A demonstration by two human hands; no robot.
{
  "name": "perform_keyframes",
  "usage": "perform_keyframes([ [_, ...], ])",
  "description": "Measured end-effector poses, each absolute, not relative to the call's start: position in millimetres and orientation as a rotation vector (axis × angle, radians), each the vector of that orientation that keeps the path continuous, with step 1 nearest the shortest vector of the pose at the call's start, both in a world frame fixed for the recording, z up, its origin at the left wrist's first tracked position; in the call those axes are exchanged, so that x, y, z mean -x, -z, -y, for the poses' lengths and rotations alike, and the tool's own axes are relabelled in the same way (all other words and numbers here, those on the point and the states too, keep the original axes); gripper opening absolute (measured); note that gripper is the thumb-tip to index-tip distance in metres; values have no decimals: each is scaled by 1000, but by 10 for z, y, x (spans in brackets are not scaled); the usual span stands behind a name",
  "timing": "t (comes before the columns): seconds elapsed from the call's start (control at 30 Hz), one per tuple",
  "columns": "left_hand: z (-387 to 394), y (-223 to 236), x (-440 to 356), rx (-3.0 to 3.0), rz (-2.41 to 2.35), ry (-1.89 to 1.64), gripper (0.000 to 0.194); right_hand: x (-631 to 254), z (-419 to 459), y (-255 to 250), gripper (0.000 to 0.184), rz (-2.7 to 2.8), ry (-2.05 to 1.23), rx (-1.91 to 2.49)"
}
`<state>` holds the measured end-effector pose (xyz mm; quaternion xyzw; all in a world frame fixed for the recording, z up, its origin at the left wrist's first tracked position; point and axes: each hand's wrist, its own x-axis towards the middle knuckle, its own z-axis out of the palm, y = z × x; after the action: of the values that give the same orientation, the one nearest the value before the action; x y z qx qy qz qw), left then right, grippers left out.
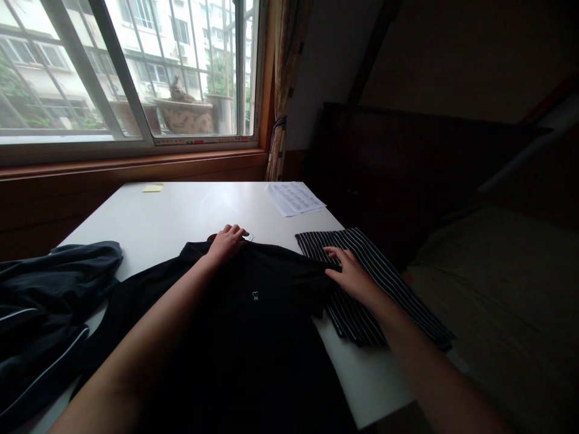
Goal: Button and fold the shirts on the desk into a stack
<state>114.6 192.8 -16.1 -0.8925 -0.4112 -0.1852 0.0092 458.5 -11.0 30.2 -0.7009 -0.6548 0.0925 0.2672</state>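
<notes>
Stretching lengthwise toward the wearer, a black T-shirt (271, 325) has its collar (251, 245) under the curled left hand (230, 239) (hold unclear), its sleeve (314, 288) nearest the parted-fingered right hand (350, 274).

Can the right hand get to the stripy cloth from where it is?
Probably yes. The right hand is right by the stripy cloth, and much of that cloth is uncovered. The black sleeve seems to lie over one part, so that bit might be harder to get at.

Two hands (230, 239) (353, 276), one black shirt (280, 283), one table (208, 202).
</notes>
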Motion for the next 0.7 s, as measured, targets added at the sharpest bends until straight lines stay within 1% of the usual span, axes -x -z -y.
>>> perform_keyframes([
  [0.07, -1882, 96, -1174, 2770, 1269, 595, 26, -4596, 151, -276, 54, 1747, -239, 1876],
  [0.13, -1805, 19, -1236, 2775, 1204, 610, 27, -4586, 188, -266, 51, 1763, -177, 1885],
  [0.27, -1525, -68, -1472, 2868, 952, 577, 28, -4463, 274, -336, 34, 1946, 32, 1842],
  [0.37, -1242, 18, -1695, 2940, 775, 510, 32, -4322, 374, -404, 22, 2242, -87, 1678],
  [0.43, -1079, 139, -1813, 2963, 769, 471, 42, -4254, 452, -415, 14, 2393, -200, 1638],
  [0.5, -981, 265, -1884, 2968, 846, 452, 52, -4227, 527, -404, 7, 2454, -234, 1691],
  [0.6, -979, 383, -1909, 2987, 935, 436, 62, -4240, 616, -386, 5, 2481, -220, 1749],
  [0.7, -1079, 402, -1903, 2997, 982, 424, 65, -4255, 666, -391, 4, 2509, -185, 1726],
])
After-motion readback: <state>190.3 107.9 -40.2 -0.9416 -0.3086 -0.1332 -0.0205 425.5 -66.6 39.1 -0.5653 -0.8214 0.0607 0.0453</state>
